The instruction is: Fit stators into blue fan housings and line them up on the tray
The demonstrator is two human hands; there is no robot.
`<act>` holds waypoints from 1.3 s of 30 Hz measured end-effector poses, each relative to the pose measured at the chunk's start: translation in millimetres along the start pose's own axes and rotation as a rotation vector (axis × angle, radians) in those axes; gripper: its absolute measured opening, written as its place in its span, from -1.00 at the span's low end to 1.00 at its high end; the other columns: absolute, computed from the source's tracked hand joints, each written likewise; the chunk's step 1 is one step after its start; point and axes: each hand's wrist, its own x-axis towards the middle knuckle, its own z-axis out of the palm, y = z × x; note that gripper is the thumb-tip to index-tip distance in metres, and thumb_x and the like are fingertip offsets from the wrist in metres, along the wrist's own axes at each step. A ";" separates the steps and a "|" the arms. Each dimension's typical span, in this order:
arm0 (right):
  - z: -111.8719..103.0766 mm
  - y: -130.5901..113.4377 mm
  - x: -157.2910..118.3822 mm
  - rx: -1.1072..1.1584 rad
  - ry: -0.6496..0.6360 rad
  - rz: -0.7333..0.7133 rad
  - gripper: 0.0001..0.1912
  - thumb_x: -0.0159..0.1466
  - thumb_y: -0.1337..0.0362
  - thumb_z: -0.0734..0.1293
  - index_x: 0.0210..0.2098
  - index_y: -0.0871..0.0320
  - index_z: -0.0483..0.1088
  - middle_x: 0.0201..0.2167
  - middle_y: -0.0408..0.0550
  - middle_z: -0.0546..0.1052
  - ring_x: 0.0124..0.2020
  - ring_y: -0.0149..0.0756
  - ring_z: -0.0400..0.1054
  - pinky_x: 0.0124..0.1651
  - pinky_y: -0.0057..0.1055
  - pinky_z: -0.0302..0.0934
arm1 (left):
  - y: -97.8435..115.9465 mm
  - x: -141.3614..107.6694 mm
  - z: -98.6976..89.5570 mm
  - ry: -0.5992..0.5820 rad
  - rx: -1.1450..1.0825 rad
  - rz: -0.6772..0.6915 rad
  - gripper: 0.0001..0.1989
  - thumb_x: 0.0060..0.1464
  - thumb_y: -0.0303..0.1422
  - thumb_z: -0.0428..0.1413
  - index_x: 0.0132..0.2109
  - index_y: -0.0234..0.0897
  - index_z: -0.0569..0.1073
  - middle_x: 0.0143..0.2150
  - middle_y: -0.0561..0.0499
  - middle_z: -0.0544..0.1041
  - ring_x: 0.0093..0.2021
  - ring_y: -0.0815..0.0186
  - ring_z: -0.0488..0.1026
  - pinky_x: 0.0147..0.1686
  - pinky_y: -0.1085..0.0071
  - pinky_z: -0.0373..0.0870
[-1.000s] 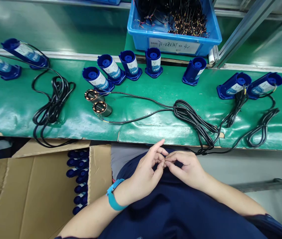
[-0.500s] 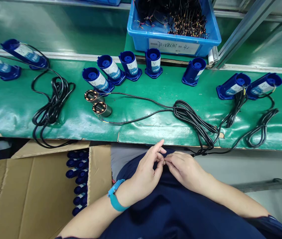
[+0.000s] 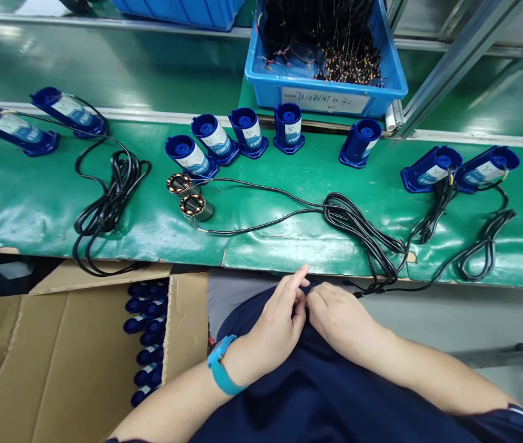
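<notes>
My left hand (image 3: 274, 317), with a blue strap (image 3: 224, 366) at its wrist, is over my lap in front of the bench edge. Its thumb and forefinger are pinched while other fingers stretch forward. My right hand (image 3: 342, 317) meets it fingertip to fingertip, its fingers curled closed. Whatever lies between the fingertips is hidden or too small to make out. On the bench beyond, two copper-wound stators (image 3: 197, 208) stand side by side, their black cables running right into a tied coil (image 3: 358, 221). Behind them is a blue labelled pump housing (image 3: 192, 157).
More blue housings (image 3: 289, 129) stand along the back of the green bench (image 3: 271, 249). A blue bin (image 3: 261, 92) holds wired parts. Another cable bundle (image 3: 111, 194) lies left, with coils at right. A cardboard box (image 3: 49, 357) of blue housings sits below left.
The view has shifted slightly, so the bench things appear lower and a little to the right. My hands stay together; the right fingers have curled in closer against the left fingertips.
</notes>
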 end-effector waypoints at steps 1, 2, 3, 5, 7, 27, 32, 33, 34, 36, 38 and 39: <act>0.7 -0.1 0.6 0.001 0.010 -0.001 -0.80 0.34 0.50 0.16 -0.34 0.18 0.33 -0.42 -0.01 0.42 -0.40 -0.21 0.29 -0.30 -0.28 0.27 | -1.0 -0.4 0.4 -0.002 -0.010 -0.006 -0.30 0.29 -0.58 -0.07 0.48 -0.05 -0.04 0.11 -0.14 0.38 -0.12 0.38 0.43 0.03 0.27 0.52; 1.6 -0.3 0.9 0.008 0.017 0.003 -0.82 0.33 0.50 0.17 -0.34 0.18 0.33 -0.42 -0.01 0.43 -0.40 -0.21 0.30 -0.30 -0.28 0.27 | -2.0 -0.9 0.7 -0.003 -0.018 -0.013 -0.29 0.29 -0.58 -0.06 0.48 -0.05 -0.04 0.11 -0.14 0.37 -0.13 0.39 0.43 0.03 0.27 0.52; 2.9 -0.5 1.1 0.019 0.026 0.013 -0.83 0.32 0.49 0.17 -0.34 0.18 0.33 -0.42 -0.01 0.43 -0.40 -0.21 0.31 -0.29 -0.28 0.27 | -2.7 -1.4 0.9 -0.003 -0.026 -0.017 -0.29 0.29 -0.57 -0.06 0.47 -0.05 -0.04 0.11 -0.13 0.37 -0.14 0.39 0.43 0.03 0.27 0.52; 6.3 -1.6 0.6 0.045 0.047 0.047 -0.84 0.32 0.48 0.17 -0.34 0.17 0.32 -0.44 -0.03 0.44 -0.41 -0.22 0.32 -0.29 -0.29 0.27 | -3.2 -1.8 1.1 0.004 -0.038 -0.018 -0.30 0.29 -0.57 -0.05 0.47 -0.04 -0.02 0.10 -0.12 0.38 -0.15 0.40 0.43 0.02 0.27 0.52; 9.8 -3.2 -0.6 0.073 0.061 0.086 -0.83 0.31 0.48 0.16 -0.35 0.16 0.30 -0.47 -0.06 0.42 -0.43 -0.24 0.31 -0.31 -0.31 0.26 | -2.3 -1.3 0.8 0.028 -0.045 -0.012 -0.31 0.29 -0.57 -0.04 0.46 -0.04 0.00 0.08 -0.11 0.38 -0.16 0.41 0.44 0.01 0.28 0.53; -35.7 120.1 -4.2 0.182 0.086 0.668 -0.54 0.22 0.04 0.43 0.02 0.15 0.42 -0.08 0.11 0.56 -0.05 0.00 0.45 0.02 -0.14 0.34 | -62.2 97.3 -161.9 0.744 0.763 0.013 -0.54 0.18 -0.26 0.10 0.19 -0.35 0.36 0.19 -0.30 0.38 0.26 -0.04 0.29 0.28 -0.07 0.26; -56.3 102.2 -12.6 0.454 -0.011 0.606 -0.59 0.29 -0.12 0.33 -0.12 0.07 0.44 -0.27 -0.07 0.56 -0.27 -0.19 0.43 -0.13 -0.30 0.34 | -82.1 106.9 -175.6 0.557 0.901 -0.242 -0.36 0.14 -0.27 0.11 0.32 -0.39 0.23 0.32 -0.35 0.25 0.33 -0.14 0.19 0.27 -0.12 0.24; -62.1 99.9 -15.8 0.510 -0.028 0.584 -0.60 0.32 -0.13 0.31 -0.14 0.07 0.44 -0.30 -0.10 0.54 -0.30 -0.23 0.41 -0.14 -0.32 0.34 | -83.2 107.1 -176.1 0.536 0.920 -0.260 -0.35 0.14 -0.27 0.11 0.33 -0.40 0.21 0.33 -0.36 0.24 0.34 -0.14 0.17 0.28 -0.11 0.24; -68.4 98.1 -19.0 0.570 -0.043 0.563 -0.60 0.33 -0.13 0.29 -0.15 0.07 0.44 -0.33 -0.12 0.52 -0.31 -0.25 0.40 -0.16 -0.35 0.33 | -83.4 107.5 -176.5 0.526 0.938 -0.272 -0.34 0.14 -0.28 0.11 0.34 -0.41 0.21 0.34 -0.36 0.22 0.35 -0.15 0.16 0.29 -0.10 0.24; -81.9 96.5 -24.7 0.704 -0.060 0.528 -0.60 0.34 -0.12 0.30 -0.12 0.08 0.43 -0.33 -0.12 0.50 -0.32 -0.27 0.38 -0.20 -0.38 0.34 | -81.9 109.7 -177.7 0.525 0.971 -0.302 -0.34 0.13 -0.31 0.10 0.34 -0.43 0.21 0.34 -0.38 0.21 0.36 -0.16 0.14 0.28 -0.10 0.24; -94.1 98.7 -27.9 0.795 -0.021 0.521 -0.58 0.34 -0.12 0.32 -0.07 0.08 0.42 -0.30 -0.10 0.50 -0.30 -0.26 0.39 -0.23 -0.40 0.36 | -78.9 113.6 -179.6 0.519 0.997 -0.353 -0.33 0.10 -0.35 0.10 0.34 -0.44 0.21 0.33 -0.41 0.21 0.36 -0.18 0.14 0.26 -0.11 0.27; -98.7 101.7 -28.6 0.799 0.036 0.538 -0.57 0.32 -0.13 0.33 -0.05 0.08 0.42 -0.29 -0.08 0.50 -0.29 -0.25 0.40 -0.23 -0.39 0.37 | -77.1 115.9 -180.7 0.510 1.003 -0.384 -0.32 0.09 -0.37 0.10 0.34 -0.44 0.20 0.33 -0.42 0.21 0.36 -0.19 0.15 0.25 -0.11 0.28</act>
